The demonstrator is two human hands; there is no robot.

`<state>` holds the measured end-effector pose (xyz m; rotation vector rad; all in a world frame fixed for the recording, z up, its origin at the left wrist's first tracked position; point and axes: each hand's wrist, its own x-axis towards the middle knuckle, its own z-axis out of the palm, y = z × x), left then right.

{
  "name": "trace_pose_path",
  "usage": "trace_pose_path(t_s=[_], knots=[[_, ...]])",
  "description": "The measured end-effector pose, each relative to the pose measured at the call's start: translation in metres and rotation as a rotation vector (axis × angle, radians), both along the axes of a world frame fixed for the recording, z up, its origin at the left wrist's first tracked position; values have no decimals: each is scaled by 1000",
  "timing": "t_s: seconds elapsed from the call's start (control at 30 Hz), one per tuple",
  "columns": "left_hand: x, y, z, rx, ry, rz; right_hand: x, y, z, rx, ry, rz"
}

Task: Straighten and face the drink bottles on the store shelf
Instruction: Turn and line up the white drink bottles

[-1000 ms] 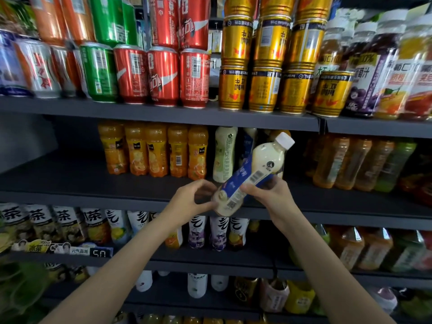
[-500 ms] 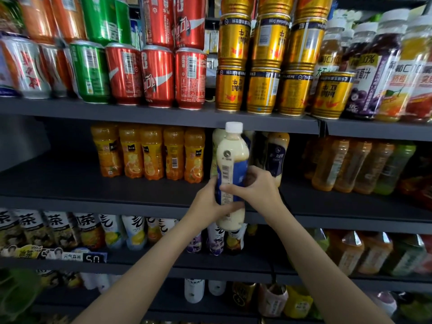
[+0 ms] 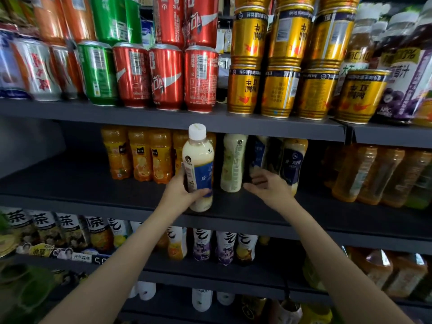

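Cream-white bottle (image 3: 198, 169) stands upright at the near edge of the middle shelf (image 3: 70, 183), gripped low by the left hand (image 3: 181, 195). Right hand (image 3: 268, 185) hovers just right of it, fingers loose, holding nothing.

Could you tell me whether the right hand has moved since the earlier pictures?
Yes. The right hand has left the cream bottle and moved right along the shelf edge.

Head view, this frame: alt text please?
A person's left hand grips an upright white-capped milky bottle at the middle shelf front edge, while the open right hand reaches toward similar bottles behind.
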<state>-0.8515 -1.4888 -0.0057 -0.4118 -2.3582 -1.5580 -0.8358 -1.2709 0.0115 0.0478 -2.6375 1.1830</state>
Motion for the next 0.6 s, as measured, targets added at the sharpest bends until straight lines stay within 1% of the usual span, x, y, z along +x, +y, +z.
trace_pose_path(t_s=[0.07, 0.2, 0.33, 0.4, 0.5, 0.6], knots=[[-10, -1, -2, -36, -17, 5, -15, 5, -8, 40, -2, -59], [-29, 6, -12, -69, -40, 29, -43, 12, -19, 30, 22, -145], [-47, 12, -11, -37, -109, 12, -66, 18, -20, 109, 38, -222], [-54, 16, -11, -20, -131, 14, -80, 21, -22, 71, 52, -292], [-59, 22, -12, -23, -116, 61, -100, 19, -27, 4, 85, -381], [-60, 24, -12, -34, -105, 77, -116, 15, -31, -67, 57, -429]])
